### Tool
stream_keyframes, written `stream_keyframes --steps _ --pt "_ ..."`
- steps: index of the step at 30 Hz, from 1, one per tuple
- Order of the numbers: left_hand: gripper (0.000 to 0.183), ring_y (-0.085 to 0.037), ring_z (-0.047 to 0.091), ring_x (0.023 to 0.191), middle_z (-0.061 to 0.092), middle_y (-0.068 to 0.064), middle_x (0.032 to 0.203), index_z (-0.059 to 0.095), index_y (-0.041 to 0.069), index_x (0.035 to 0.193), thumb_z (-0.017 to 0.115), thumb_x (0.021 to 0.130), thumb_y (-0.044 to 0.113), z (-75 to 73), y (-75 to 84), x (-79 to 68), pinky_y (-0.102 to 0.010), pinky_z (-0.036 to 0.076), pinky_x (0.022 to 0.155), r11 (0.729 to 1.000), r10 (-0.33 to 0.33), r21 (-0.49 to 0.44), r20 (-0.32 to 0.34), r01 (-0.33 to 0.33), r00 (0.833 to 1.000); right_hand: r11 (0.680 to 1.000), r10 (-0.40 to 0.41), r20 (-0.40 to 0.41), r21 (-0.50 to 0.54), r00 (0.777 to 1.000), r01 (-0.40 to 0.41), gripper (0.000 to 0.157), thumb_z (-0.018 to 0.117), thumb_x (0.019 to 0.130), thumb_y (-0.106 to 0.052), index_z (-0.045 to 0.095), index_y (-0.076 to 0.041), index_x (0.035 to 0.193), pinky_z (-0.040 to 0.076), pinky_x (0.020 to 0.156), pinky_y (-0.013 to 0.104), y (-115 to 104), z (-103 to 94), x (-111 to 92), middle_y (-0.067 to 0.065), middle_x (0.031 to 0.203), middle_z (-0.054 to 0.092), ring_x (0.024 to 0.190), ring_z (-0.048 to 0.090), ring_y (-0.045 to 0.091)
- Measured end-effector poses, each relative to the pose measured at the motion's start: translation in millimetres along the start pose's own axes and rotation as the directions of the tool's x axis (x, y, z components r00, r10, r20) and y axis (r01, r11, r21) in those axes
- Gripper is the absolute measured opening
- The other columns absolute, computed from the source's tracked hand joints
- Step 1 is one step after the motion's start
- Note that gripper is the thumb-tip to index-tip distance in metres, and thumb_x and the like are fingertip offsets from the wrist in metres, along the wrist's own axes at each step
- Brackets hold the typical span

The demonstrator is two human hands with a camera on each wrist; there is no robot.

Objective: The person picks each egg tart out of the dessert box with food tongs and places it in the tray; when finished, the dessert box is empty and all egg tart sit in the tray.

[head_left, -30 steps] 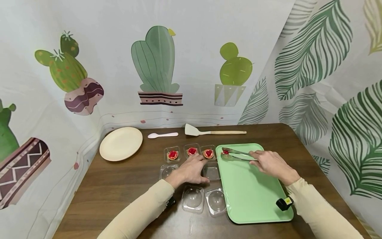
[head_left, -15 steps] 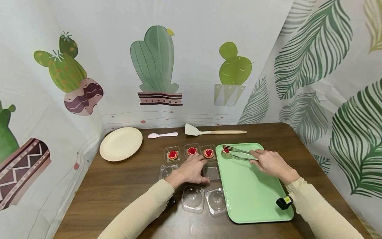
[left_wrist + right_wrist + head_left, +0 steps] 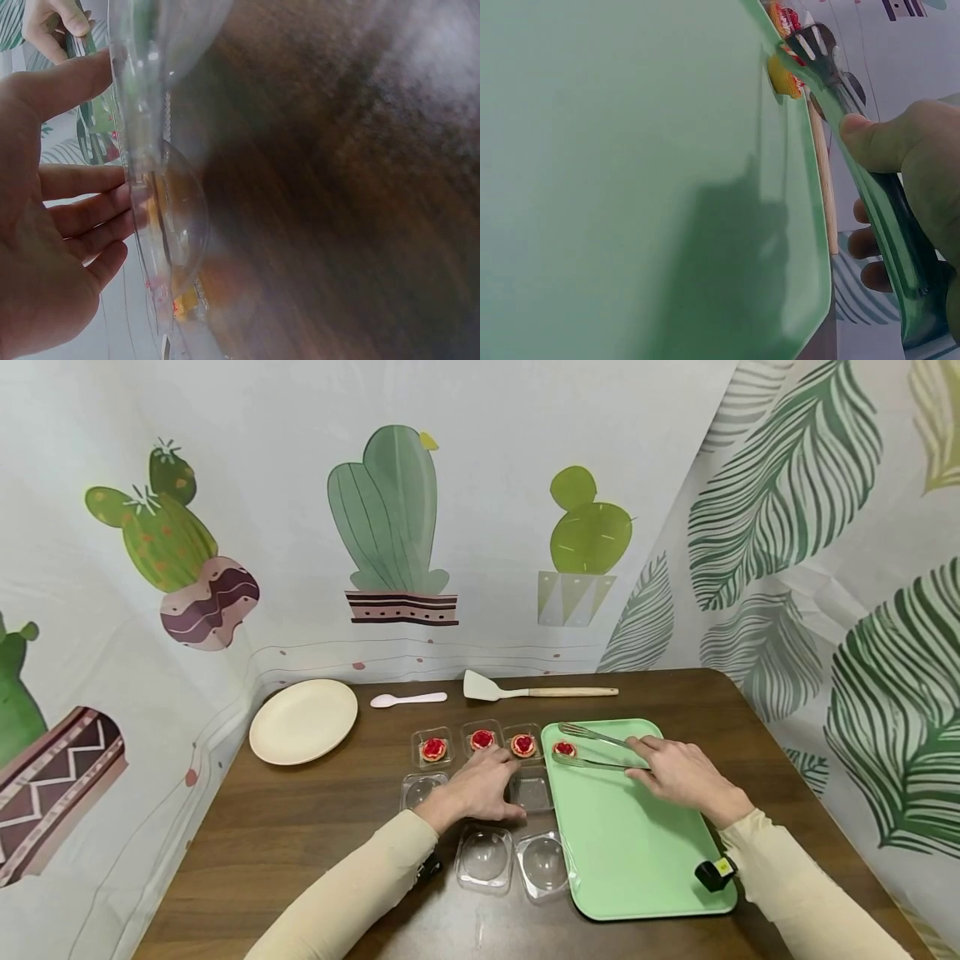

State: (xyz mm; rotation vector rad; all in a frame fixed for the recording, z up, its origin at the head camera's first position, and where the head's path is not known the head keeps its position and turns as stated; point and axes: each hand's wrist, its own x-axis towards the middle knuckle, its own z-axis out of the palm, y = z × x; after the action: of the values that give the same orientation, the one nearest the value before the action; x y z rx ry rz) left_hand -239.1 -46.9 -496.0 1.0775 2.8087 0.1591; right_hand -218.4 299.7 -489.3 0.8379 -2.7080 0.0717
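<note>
My right hand point(image 3: 678, 772) grips metal tongs point(image 3: 600, 765) over the far left corner of a green tray point(image 3: 637, 852). The tongs' arms stand apart, with a small red-topped tart point(image 3: 564, 749) lying face up between their tips. In the right wrist view, thumb and fingers wrap the tongs' handle point(image 3: 892, 225). My left hand point(image 3: 480, 785) rests over the transparent plastic boxes, left of the tray. In the left wrist view its loosely extended fingers touch the edge of a transparent box point(image 3: 150, 150). That hand partly hides the boxes beneath it.
Behind the left hand, more tarts point(image 3: 433, 749) sit in transparent boxes. Domed lids point(image 3: 484, 860) lie nearer the front, one overlapping the tray's left edge. Along the back are a cream plate point(image 3: 303, 722), a white spoon point(image 3: 408, 699) and a spatula point(image 3: 540, 692) with a wooden handle.
The tongs' arms have spread apart and let go of the tart. It shifted slightly down and now lies flat on the tray. The left hand has stayed in place.
</note>
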Motion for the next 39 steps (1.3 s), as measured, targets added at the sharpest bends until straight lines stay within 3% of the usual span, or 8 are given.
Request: stream_keyframes --steps 22,30,39 --pt "0.085 -0.023 0.043 0.132 0.051 -0.009 0.141 0.055 0.01 0.136 0.074 0.073 0.063 -0.5 1.9 -1.4 -0.043 0.023 0.121 1.0 0.011 -0.003 -0.012 -0.011 1.0 0.998 0.012 0.004 0.063 1.0 -0.012 0.049 0.072 0.087 -0.033 0.063 -0.001 0.123 0.051 0.048 0.035 -5 -7.3 2 0.014 0.106 0.068 0.072 0.068 0.026" --pt "0.085 -0.029 0.036 0.14 0.045 -0.013 0.148 0.051 0.008 0.14 0.07 0.077 0.063 -4.4 0.0 -1.4 -0.047 0.019 0.122 0.999 -0.024 -0.047 0.009 0.025 1.0 0.997 -0.001 -0.014 0.073 1.0 0.002 0.049 0.071 0.088 -0.033 0.063 0.0 0.124 0.055 0.055 0.04 -7 -13.0 10 0.014 0.108 0.069 0.075 0.069 0.026" --pt "0.075 -0.032 0.041 0.137 0.05 -0.01 0.143 0.059 0.012 0.133 0.065 0.081 0.065 -10.4 -6.3 2.4 -0.049 0.029 0.118 1.0 -0.025 -0.005 -0.045 0.024 0.999 0.997 -0.006 -0.012 0.077 1.0 0.006 0.049 0.069 0.089 -0.034 0.064 0.0 0.124 0.056 0.057 0.042 -10 -18.5 20 0.015 0.11 0.069 0.077 0.07 0.027"
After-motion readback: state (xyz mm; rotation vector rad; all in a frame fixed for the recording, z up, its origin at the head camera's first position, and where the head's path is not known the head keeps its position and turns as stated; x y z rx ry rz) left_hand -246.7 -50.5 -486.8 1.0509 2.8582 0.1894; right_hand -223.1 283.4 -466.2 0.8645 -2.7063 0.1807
